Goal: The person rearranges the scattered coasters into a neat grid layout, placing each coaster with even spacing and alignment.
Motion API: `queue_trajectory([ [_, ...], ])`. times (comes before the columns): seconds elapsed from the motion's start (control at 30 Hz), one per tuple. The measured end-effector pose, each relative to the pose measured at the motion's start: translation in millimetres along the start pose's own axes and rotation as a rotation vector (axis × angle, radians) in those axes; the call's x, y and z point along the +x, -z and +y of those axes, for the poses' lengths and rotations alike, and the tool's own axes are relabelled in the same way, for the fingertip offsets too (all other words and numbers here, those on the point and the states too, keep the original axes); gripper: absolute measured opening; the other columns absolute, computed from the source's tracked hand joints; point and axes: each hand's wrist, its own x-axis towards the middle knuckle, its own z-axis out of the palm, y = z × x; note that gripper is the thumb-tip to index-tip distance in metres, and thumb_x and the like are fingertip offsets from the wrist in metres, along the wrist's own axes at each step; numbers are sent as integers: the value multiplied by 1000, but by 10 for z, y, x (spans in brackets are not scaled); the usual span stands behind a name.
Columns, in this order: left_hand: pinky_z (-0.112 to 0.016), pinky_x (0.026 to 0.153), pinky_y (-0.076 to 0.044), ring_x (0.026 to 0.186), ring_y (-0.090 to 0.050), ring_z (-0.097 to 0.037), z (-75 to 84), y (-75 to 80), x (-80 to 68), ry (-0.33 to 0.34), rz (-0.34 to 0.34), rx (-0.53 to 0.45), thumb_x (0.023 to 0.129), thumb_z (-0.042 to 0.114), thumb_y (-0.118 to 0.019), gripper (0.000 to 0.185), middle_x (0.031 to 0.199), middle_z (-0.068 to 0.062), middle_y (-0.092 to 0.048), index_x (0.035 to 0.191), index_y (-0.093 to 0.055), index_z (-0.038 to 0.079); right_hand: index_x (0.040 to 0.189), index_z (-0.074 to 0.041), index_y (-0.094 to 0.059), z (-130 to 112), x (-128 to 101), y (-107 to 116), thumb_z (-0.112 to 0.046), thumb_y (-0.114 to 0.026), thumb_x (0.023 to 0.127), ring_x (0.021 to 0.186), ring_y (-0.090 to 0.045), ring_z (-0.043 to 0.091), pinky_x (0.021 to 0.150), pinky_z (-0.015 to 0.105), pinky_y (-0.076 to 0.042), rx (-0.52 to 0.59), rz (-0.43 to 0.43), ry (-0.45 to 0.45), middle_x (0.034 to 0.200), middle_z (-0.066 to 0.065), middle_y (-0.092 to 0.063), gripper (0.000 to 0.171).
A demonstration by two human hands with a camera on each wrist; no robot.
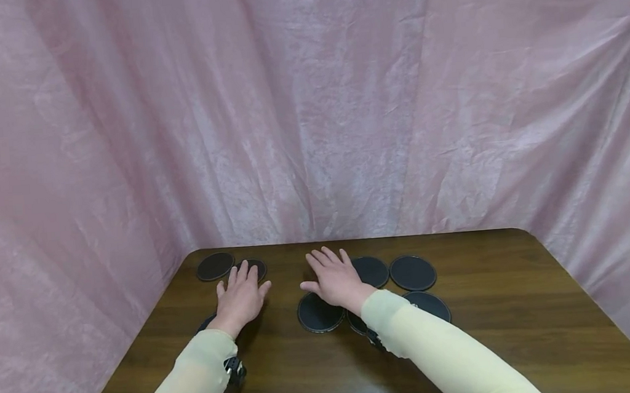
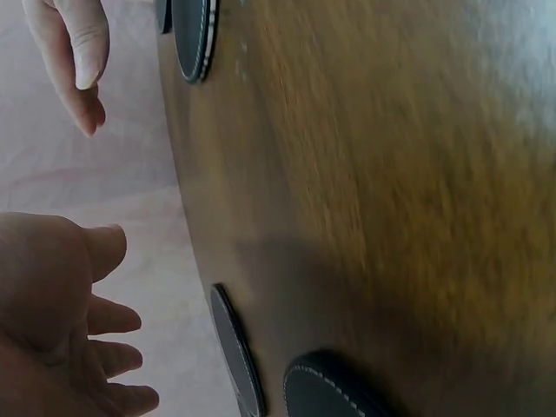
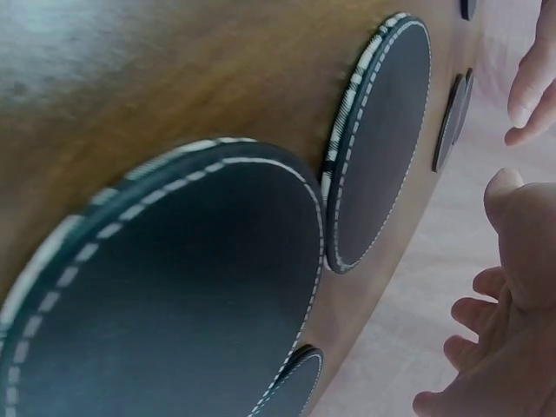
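My left hand (image 1: 241, 302) hovers over the left part of the table, fingers spread, holding nothing. Its fingertips overlap a round black coaster (image 1: 258, 267) in the head view, and a second coaster (image 1: 215, 266) lies just beyond. Another dark edge (image 1: 205, 323) shows beside the left wrist. My right hand (image 1: 334, 279), also spread and holding nothing, is above a group of coasters. Of these, one (image 1: 318, 313) lies below the palm and another (image 1: 372, 271) right of the fingers. White stitching rims the near coaster (image 3: 174, 287) in the right wrist view.
Two more coasters, one at the back (image 1: 412, 273) and one nearer (image 1: 428, 306), lie right of the right hand. Its forearm partly hides another (image 1: 356, 323). A pink curtain (image 1: 308, 110) hangs behind the brown wooden table (image 1: 503, 330).
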Motion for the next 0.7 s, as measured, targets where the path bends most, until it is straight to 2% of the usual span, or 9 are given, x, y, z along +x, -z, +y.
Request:
queue_trajectory([
  [0.33,-81,123,-10,165,-10,-54,-173,36,142,25,-4,7,118,40,-51,70,179,-29,-16,170,-33,-3,174,-14,-34,-1,175,-52,-64,-50,112,168,-22,32,132,63,-15,28,-53,-19,180,9,-32,81],
  [0.7,-82,122,-13,163,-15,-56,-349,-2,226,88,-21,17,117,39,-53,70,177,-31,-22,169,-34,-4,177,-20,-28,-86,358,-171,-68,-45,112,169,-15,28,133,60,-10,31,-150,-64,183,2,-24,83],
])
